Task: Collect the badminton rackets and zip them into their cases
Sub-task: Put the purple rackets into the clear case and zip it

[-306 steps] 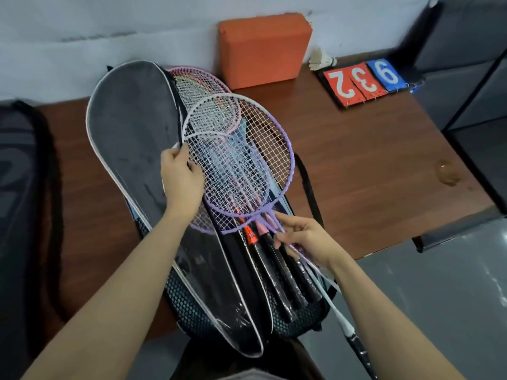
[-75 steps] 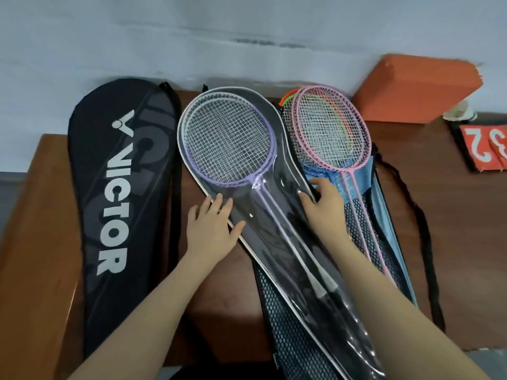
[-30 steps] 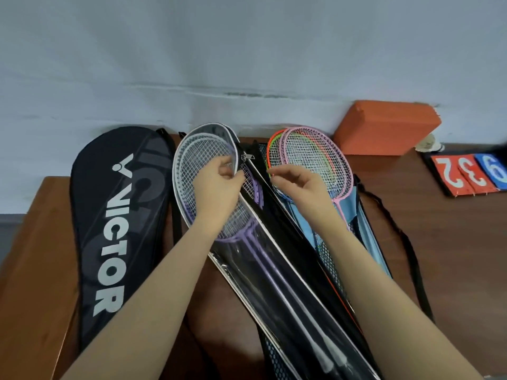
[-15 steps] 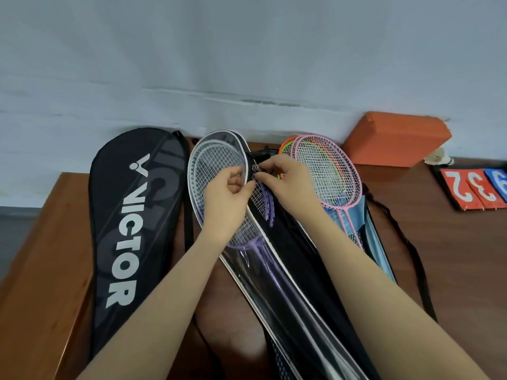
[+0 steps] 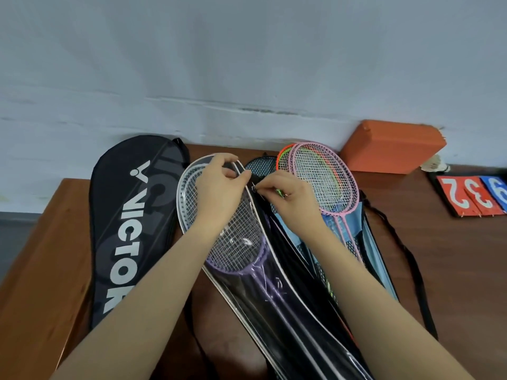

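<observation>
Rackets first: the purple pair (image 5: 236, 242) sits inside the clear-fronted case (image 5: 274, 303) in the middle of the frame, so I'd say I'm at the zipping step. My left hand (image 5: 219, 193) pinches the white-piped rim near the case top, and my right hand (image 5: 288, 193) pinches what looks like the zipper pull, tiny though. Next move probably needs a steady pull along the edge with the rim held taut. Pink rackets (image 5: 323, 179) wait on the blue case (image 5: 373, 259), centre right, Victor bag (image 5: 131, 223) at left
</observation>
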`<move>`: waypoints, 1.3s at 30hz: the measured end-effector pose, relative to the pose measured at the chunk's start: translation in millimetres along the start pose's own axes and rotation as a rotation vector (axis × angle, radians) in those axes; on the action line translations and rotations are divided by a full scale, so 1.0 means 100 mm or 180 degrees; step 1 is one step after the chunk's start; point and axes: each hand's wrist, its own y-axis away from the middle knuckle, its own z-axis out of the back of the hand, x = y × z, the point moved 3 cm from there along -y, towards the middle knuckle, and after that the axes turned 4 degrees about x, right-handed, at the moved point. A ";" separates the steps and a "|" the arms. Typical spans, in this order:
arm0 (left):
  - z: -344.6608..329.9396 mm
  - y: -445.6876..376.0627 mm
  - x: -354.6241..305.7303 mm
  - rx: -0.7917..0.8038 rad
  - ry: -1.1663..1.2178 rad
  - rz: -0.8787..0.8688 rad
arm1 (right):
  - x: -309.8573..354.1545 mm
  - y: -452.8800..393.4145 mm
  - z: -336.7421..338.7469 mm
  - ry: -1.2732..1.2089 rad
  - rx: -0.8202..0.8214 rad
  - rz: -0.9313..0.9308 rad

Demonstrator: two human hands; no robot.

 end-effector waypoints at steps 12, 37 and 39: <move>-0.38 -0.19 0.27 -0.0017 0.0482 0.0009 | -0.31 0.27 0.15 0.0123 0.0359 -0.0455; -0.50 0.11 0.29 0.0673 -0.2167 -0.2681 | -0.33 0.52 0.24 0.0054 -0.0137 -0.0543; -0.50 0.10 0.30 0.0687 -0.2157 -0.2677 | -0.38 0.55 0.24 0.0064 -0.0109 -0.0586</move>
